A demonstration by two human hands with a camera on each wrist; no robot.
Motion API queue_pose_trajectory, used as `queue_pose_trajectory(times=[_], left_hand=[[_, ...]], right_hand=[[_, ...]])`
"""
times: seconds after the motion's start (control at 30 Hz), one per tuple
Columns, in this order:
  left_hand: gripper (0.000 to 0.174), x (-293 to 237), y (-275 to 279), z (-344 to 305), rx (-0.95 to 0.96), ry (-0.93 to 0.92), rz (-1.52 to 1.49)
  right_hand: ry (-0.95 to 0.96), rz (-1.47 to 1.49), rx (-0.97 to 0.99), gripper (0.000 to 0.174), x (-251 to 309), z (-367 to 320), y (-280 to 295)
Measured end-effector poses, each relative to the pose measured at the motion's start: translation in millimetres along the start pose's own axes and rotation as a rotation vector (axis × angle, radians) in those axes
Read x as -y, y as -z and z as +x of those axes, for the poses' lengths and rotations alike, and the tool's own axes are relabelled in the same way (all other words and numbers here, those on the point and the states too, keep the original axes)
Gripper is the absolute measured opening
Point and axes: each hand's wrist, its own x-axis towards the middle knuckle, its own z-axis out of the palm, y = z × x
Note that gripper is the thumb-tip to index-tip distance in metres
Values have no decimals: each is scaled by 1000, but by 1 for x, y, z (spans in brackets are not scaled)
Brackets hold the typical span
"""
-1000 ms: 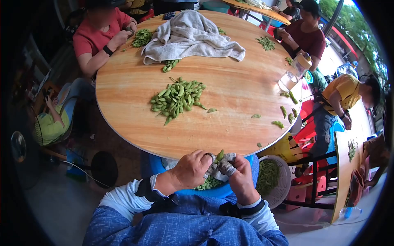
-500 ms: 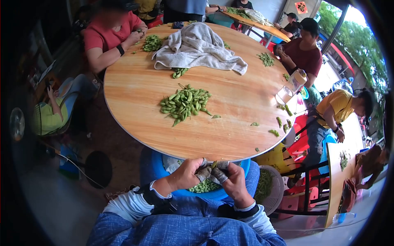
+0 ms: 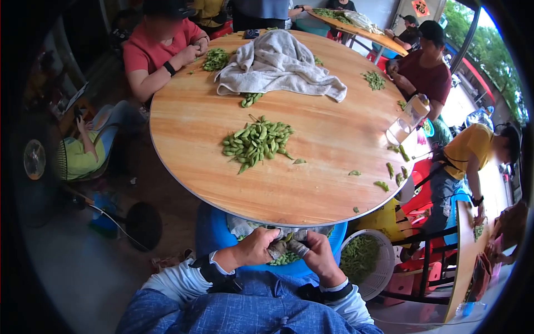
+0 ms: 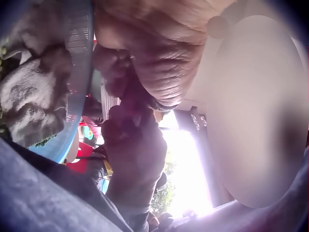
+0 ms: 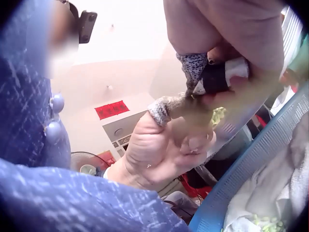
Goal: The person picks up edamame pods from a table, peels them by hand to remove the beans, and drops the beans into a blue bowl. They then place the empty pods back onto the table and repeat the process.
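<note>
My left hand (image 3: 255, 246) and right hand (image 3: 321, 256) meet just past the table's near edge, over a blue perforated basket (image 5: 270, 130). Grey cloth finger covers (image 3: 276, 249) wrap the thumbs and forefingers. Both hands pinch a green soybean pod (image 3: 288, 237) between their fingertips, which hide most of it. Shelled green beans (image 3: 286, 258) and a grey cloth (image 4: 36, 92) lie in the basket below. In the right wrist view, the left hand (image 5: 154, 150) faces the right hand (image 5: 231, 34), covered tips together.
The round wooden table (image 3: 328, 133) bears a pod heap (image 3: 258, 139), a grey towel (image 3: 278, 69), a bottle (image 3: 409, 119) and scattered pods. A white basket (image 3: 388, 259) of pods stands low at right. People sit around the table; a fan (image 3: 34, 160) is at far left.
The pod that stuck up above the fingertips a second ago now sits lower between them, mostly covered. The head view has shifted. At right, the person in yellow has reached down toward the board.
</note>
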Motion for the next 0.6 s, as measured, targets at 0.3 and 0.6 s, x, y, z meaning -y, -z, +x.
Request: queue_pose_trajectory(times=[0.3, 0.6], left_hand=[[35, 19, -23, -1, -47, 233, 29], [18, -7, -5, -2, 209, -186, 410]], right_hand=[[325, -435, -156, 11, 0, 3, 4], [133, -900, -783, 12, 1, -67, 109]])
